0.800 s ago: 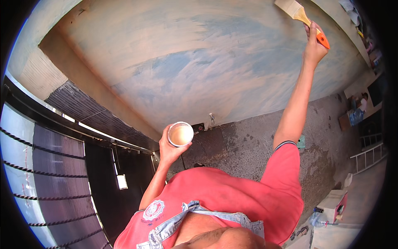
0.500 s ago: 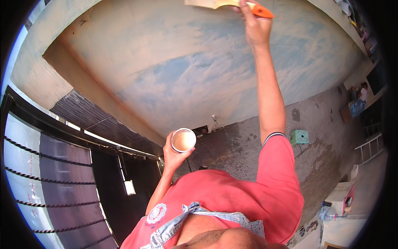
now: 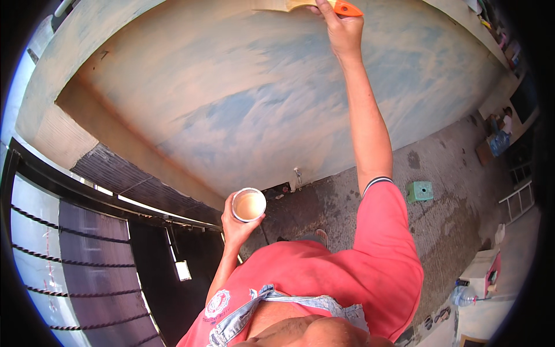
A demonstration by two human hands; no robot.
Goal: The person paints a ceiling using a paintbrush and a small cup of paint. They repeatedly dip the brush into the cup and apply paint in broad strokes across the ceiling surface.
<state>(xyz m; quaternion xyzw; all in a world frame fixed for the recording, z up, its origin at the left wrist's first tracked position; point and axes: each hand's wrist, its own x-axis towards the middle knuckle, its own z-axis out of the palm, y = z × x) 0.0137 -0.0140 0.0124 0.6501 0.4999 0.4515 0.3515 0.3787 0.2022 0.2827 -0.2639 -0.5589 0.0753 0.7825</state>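
My right hand (image 3: 345,36) is raised at the top of the view, its fingers closed round a wide paintbrush (image 3: 296,4) with an orange handle end. The brush's bristles point left, against or close to the wall (image 3: 231,115); contact cannot be made out. Peach-coloured patches and streaks of blue cover that wall. Lower down, my left hand (image 3: 236,228) grips a round cup (image 3: 250,205) in front of my body. The cup has a pale rim and holds a creamy peach liquid.
A green stool (image 3: 420,191) stands on the rough grey floor (image 3: 439,231) to the right. A tap (image 3: 298,174) juts from the wall's foot. On the left is a gate with twisted black bars (image 3: 75,260). A person (image 3: 506,122) is far right, near a ladder (image 3: 518,200).
My right hand and the paintbrush have moved left and slightly up. The cup in my left hand has shifted a little left and down.
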